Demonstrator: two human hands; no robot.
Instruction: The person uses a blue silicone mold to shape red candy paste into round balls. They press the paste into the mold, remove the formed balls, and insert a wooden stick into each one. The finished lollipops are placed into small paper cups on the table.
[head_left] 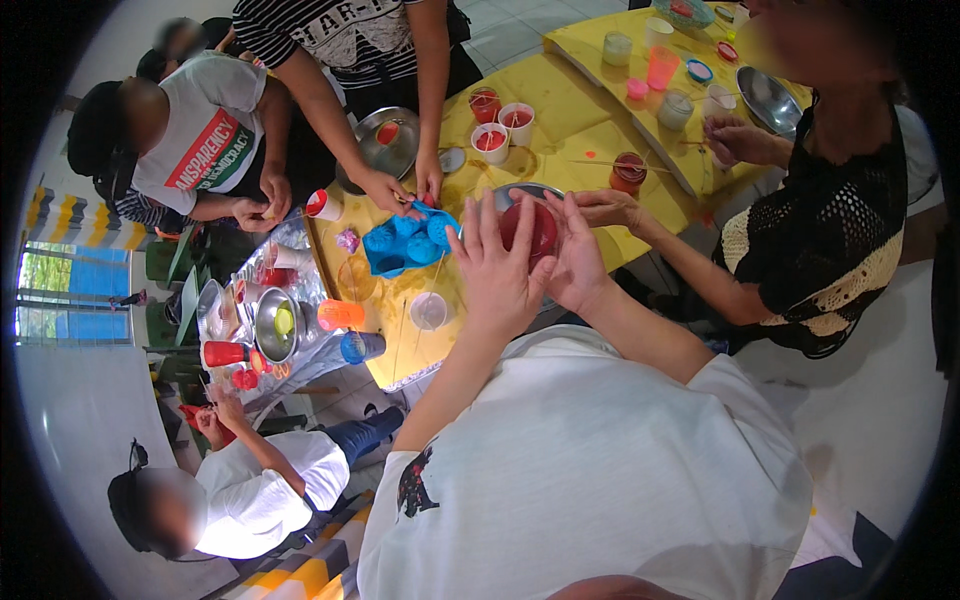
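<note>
Left hand spreads over a dark red round object, right hand cups its other side, held between both, blue tray just left.

Red round thing partly hidden between the hands.
Fingers of the left hand cross its near side, and how the right hand grips it is covered. Both hands hide most of a metal bowl behind them. The top edge cuts off the head of the person in the striped top; other faces are blurred. The pale bit in a co-worker's fingers is too small to tell.
</note>
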